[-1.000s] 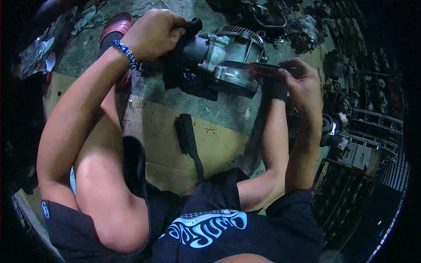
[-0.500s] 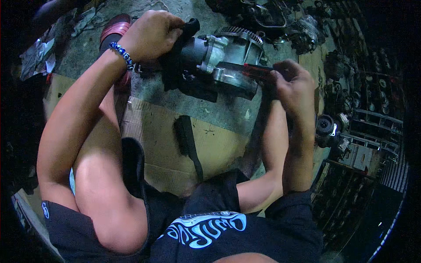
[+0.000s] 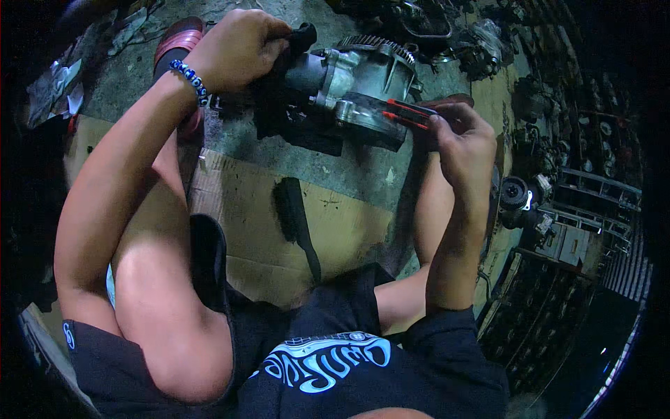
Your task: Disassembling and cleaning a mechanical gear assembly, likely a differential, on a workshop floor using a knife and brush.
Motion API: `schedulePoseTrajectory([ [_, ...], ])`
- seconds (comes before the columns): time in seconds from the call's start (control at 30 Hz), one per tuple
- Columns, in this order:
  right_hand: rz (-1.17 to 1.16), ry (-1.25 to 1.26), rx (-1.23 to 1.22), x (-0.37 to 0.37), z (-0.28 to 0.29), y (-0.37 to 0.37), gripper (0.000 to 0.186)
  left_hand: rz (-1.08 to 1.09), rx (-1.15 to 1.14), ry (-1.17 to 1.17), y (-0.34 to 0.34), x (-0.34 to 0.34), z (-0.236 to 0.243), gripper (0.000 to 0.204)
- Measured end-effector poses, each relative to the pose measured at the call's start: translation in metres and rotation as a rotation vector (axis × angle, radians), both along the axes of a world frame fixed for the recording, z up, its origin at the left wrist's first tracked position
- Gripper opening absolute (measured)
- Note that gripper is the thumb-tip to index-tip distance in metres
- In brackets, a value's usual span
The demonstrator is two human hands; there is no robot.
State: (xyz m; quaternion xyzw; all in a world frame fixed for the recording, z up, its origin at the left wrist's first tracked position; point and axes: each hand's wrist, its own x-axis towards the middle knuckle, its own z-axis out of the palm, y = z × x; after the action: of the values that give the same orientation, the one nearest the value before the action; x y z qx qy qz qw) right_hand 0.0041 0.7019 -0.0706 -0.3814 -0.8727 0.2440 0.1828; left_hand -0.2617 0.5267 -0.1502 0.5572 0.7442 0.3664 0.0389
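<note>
A grey metal gear housing (image 3: 373, 80) with a toothed ring on its far side lies on the floor in front of me. My right hand (image 3: 464, 129) is closed round a tool with a red-and-black handle (image 3: 412, 114). The tool's dark, flat front end points left across the near side of the housing; whether it touches is hard to tell. At the housing's left end, the fingers of my left hand (image 3: 244, 52) are bent together beside a black rounded piece (image 3: 303, 38). What they grip is partly hidden.
A black long-handled brush (image 3: 296, 220) lies on flattened cardboard (image 3: 237, 230) between my legs. Greasy metal parts (image 3: 485, 52) stand at the far right. Along the right side are a round dark machine part (image 3: 514, 193) and racks. Pale scraps (image 3: 63, 87) lie far left.
My right hand has shifted slightly and turned the tool, so more of the red on its handle shows. My left hand stays at the housing's left end. The whole view has moved a little.
</note>
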Motion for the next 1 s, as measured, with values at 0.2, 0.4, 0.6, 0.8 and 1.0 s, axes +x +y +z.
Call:
schedulePoseTrajectory([
  [0.2, -0.004, -0.096, 0.026, -0.008, 0.008, 0.007, 0.018, -0.018, 0.023, -0.027, -0.003, -0.001, -0.001, 0.025],
  [0.4, 0.056, -0.084, 0.019, -0.007, 0.006, 0.008, 0.019, 0.013, -0.038, 0.094, -0.003, -0.007, -0.004, 0.025],
  [0.6, 0.04, -0.067, 0.022, -0.008, 0.006, 0.004, 0.018, -0.002, -0.023, -0.091, -0.005, -0.005, -0.006, 0.025],
  [0.8, 0.077, -0.065, 0.055, -0.01, 0.012, -0.004, 0.016, 0.006, -0.039, -0.104, -0.003, -0.004, -0.005, 0.025],
  [1.0, 0.079, -0.024, 0.094, -0.005, 0.011, -0.007, 0.014, -0.037, 0.013, 0.144, -0.001, -0.008, -0.008, 0.025],
])
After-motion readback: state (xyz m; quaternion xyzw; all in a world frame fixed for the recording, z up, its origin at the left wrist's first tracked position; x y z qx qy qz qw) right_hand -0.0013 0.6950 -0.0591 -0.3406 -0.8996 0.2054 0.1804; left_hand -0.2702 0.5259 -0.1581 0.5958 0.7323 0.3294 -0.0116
